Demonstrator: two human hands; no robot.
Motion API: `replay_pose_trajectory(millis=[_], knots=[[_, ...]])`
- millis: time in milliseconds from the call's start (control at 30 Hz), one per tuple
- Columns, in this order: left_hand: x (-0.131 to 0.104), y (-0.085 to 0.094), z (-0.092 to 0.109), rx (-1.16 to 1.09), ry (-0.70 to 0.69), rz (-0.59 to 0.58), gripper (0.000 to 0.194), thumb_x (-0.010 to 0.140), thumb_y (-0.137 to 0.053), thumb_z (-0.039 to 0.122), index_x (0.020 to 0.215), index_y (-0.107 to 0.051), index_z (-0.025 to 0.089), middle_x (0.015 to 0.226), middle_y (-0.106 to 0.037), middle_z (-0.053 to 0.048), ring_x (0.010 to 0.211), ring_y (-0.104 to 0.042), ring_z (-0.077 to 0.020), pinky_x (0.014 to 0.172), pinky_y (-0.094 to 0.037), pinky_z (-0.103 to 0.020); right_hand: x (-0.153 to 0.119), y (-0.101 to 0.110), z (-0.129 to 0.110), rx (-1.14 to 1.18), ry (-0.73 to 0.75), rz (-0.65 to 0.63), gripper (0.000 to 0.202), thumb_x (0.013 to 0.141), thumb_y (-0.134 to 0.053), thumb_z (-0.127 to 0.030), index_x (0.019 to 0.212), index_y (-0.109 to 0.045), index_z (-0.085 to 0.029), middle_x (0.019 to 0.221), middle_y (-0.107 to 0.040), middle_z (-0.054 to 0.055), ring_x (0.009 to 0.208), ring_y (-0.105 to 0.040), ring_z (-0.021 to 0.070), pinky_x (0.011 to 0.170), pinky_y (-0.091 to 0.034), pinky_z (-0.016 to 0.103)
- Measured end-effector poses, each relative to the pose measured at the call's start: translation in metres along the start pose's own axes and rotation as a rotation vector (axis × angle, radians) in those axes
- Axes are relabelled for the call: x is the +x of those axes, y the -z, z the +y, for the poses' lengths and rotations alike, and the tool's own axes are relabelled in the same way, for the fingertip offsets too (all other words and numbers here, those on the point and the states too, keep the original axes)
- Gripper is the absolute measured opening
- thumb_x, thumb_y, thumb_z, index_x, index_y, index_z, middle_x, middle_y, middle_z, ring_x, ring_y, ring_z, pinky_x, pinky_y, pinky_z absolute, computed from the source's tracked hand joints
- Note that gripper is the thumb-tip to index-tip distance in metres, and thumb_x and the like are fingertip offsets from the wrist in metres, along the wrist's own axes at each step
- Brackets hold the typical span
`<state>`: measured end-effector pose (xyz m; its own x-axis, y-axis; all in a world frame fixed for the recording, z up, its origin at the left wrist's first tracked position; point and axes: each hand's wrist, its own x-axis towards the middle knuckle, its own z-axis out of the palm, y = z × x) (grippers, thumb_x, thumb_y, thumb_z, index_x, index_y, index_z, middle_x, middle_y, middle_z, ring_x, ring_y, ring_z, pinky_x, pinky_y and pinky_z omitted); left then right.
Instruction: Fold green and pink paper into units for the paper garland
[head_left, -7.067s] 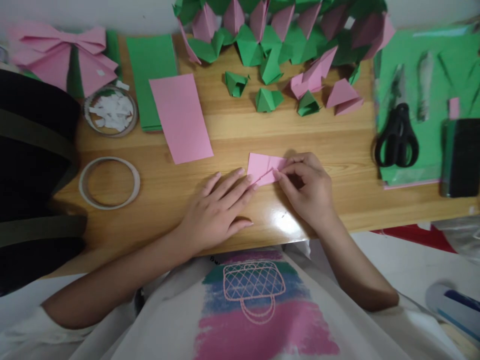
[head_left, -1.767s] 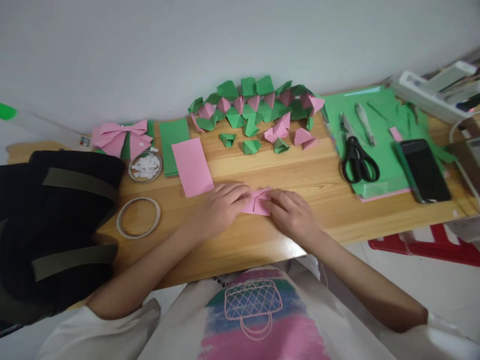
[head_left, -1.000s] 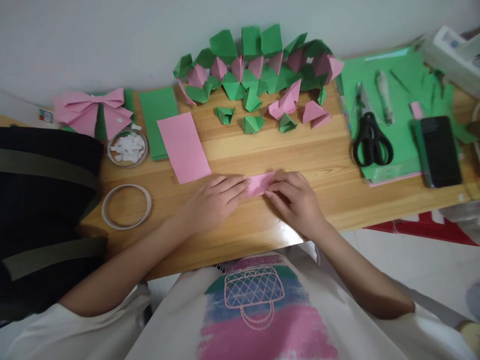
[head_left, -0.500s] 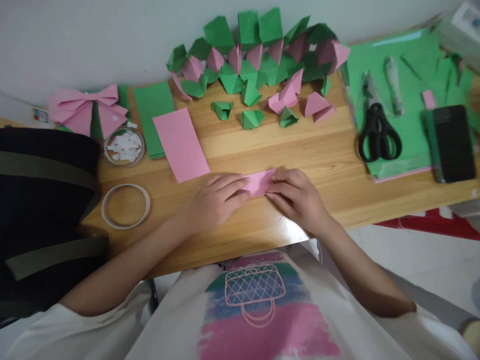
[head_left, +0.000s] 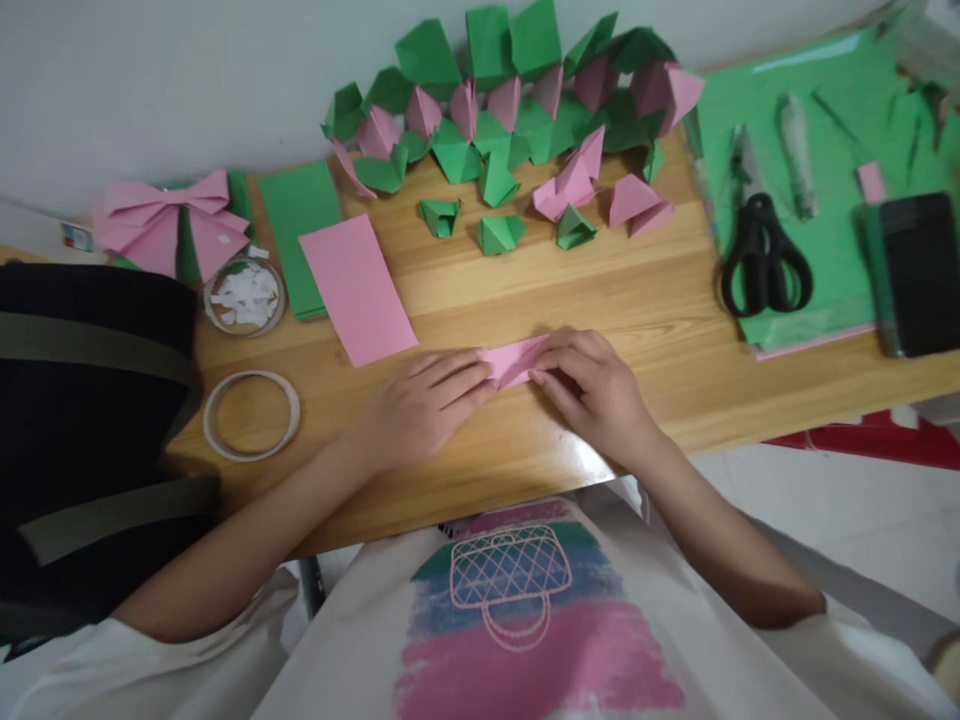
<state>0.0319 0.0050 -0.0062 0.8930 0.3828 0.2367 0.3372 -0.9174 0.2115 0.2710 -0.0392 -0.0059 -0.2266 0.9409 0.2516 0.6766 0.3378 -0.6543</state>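
A small folded strip of pink paper (head_left: 514,361) lies on the wooden table before me, held at both ends. On its left end press the fingertips of my left hand (head_left: 424,408), with the fingers together and the thumb side hidden. My right hand (head_left: 592,395) pinches the other end between thumb and bent fingers. The strip's upper layer looks slightly lifted near the right fingers. Just beyond the left hand, a flat pink sheet (head_left: 358,290) overlaps a stack of green paper (head_left: 300,225).
Folded green and pink paper pieces (head_left: 491,140) line the back. Scissors (head_left: 765,255) and a phone (head_left: 921,275) rest on green sheets at right. At left are a tape roll (head_left: 251,416), a dish of white scraps (head_left: 244,296), a pink bow (head_left: 176,220) and a dark bag (head_left: 90,400).
My right fingers have shifted slightly on the strip, and its upper layer now shows a raised fold. The left hand stays nearly in place. The camera view has tilted slightly.
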Motion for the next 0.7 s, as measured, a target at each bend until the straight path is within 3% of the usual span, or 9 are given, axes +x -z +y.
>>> replay_pose_trajectory(millis=[167, 433, 700], knots=[[0.001, 0.000, -0.001, -0.006, -0.007, -0.013, 0.030, 0.095, -0.048, 0.013, 0.121, -0.062, 0.011, 0.121, -0.069, -0.011, 0.122, -0.058, -0.0245, 0.100, -0.049, -0.039, 0.001, -0.006, 0.000, 0.024, -0.125, 0.012, 0.010, 0.090, -0.056, -0.023, 0.087, -0.065, -0.020, 0.092, -0.064, 0.009, 0.090, -0.061, 0.0236, 0.079, -0.050, 0.040], [0.002, 0.003, 0.000, -0.003, -0.021, -0.048, 0.037, 0.097, -0.048, 0.021, 0.131, -0.055, 0.011, 0.123, -0.068, -0.013, 0.123, -0.058, -0.0267, 0.100, -0.048, -0.041, 0.003, -0.010, -0.001, 0.041, -0.166, 0.042, 0.009, 0.089, -0.057, -0.020, 0.084, -0.065, -0.019, 0.090, -0.061, 0.009, 0.088, -0.061, 0.0233, 0.077, -0.050, 0.040], [0.003, 0.005, 0.002, 0.064, -0.040, -0.061, 0.036, 0.097, -0.050, 0.026, 0.127, -0.058, 0.008, 0.123, -0.069, -0.013, 0.121, -0.059, -0.0279, 0.097, -0.049, -0.041, 0.003, -0.015, -0.004, 0.017, -0.215, 0.098, 0.008, 0.087, -0.059, -0.019, 0.080, -0.061, -0.020, 0.089, -0.060, 0.008, 0.087, -0.061, 0.0230, 0.078, -0.052, 0.040]])
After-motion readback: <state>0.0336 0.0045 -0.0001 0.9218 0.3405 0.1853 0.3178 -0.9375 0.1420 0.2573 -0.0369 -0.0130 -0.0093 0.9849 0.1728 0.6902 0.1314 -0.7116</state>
